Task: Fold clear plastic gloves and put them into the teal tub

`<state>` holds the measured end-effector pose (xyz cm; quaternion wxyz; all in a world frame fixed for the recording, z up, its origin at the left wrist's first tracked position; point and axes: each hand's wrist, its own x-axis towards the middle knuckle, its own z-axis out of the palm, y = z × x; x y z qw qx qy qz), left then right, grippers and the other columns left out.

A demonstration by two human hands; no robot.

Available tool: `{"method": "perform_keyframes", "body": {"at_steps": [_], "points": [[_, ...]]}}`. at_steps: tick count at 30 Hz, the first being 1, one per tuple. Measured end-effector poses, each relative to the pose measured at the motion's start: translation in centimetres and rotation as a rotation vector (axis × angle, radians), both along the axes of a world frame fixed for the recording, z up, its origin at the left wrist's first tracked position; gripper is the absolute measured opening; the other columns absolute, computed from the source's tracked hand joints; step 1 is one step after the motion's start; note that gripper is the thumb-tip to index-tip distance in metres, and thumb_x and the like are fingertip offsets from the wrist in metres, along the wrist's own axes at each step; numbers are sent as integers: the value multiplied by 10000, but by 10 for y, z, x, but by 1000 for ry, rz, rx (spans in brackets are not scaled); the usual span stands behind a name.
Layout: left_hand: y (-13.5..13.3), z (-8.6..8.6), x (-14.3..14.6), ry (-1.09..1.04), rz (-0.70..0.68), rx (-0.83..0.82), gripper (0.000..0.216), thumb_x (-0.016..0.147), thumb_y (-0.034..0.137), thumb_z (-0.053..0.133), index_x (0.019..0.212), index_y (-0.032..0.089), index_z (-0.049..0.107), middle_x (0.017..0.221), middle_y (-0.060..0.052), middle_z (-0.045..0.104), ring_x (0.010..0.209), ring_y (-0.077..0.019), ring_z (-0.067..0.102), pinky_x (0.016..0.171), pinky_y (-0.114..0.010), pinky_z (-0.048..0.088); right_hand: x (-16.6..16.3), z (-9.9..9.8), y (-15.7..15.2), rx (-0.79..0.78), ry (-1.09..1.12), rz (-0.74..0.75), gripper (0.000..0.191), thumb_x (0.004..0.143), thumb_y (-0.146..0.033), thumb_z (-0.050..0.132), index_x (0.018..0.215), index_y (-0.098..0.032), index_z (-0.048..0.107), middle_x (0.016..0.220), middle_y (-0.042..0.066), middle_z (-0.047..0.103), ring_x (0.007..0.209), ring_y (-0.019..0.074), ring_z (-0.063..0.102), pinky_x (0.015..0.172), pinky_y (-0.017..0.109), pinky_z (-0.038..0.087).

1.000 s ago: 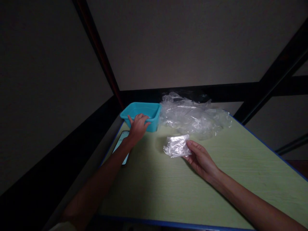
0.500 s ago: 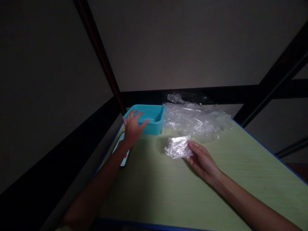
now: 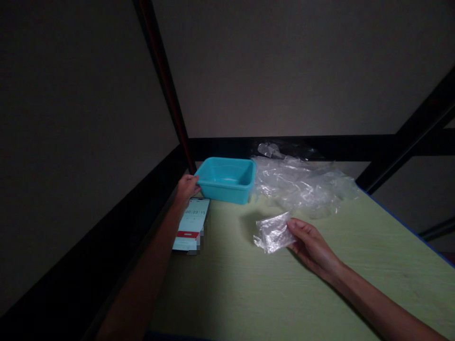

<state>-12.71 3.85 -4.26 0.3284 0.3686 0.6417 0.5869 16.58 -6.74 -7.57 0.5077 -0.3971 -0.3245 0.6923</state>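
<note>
My left hand (image 3: 187,187) grips the left rim of a turquoise plastic basin (image 3: 227,193), thumb and fingers closed on its near left corner. The basin stands at the far left of the table, and the part of its floor that shows holds nothing. My right hand (image 3: 313,244) pinches a folded clear plastic bag (image 3: 274,232) by its right edge, thumb on top. The folded bag is a small, shiny, wrinkled rectangle, held above the table in front of the basin.
Loose clear plastic bags (image 3: 302,182) lie crumpled in a pile right of the basin, against the back wall. A phone (image 3: 194,218) showing a timer lies near the left edge, beside my left forearm. The pale green table (image 3: 277,293) has a blue edge.
My left hand has gone from spread over the basin to gripping its left rim. My right hand still holds the folded bag, now slightly tilted. The view has shifted, showing more of the phone.
</note>
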Motion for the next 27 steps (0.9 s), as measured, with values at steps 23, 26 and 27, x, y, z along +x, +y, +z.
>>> {"method": "perform_keyframes", "body": {"at_steps": [23,26,27], "points": [[-35,-36,18,46,165,324,184,654,184,494,835,196,528,840,-29,646,858,-203,639,761,-294,508,-25,48,8,325,-397,354,326,700,-497,682,609,-184,688,564,10,612,510,108,515,511,230,372],[-37,-36,22,27,147,332,192,659,194,495,848,183,528,849,-43,649,847,-205,644,753,-297,511,-47,78,24,400,-369,329,291,685,-465,703,606,-185,690,571,8,618,512,99,511,508,220,381],[-37,-36,22,20,142,335,195,659,194,493,850,181,528,855,-47,649,839,-204,645,750,-298,512,-54,85,30,427,-358,312,284,670,-459,714,613,-181,692,572,5,615,510,95,507,506,217,382]]}}
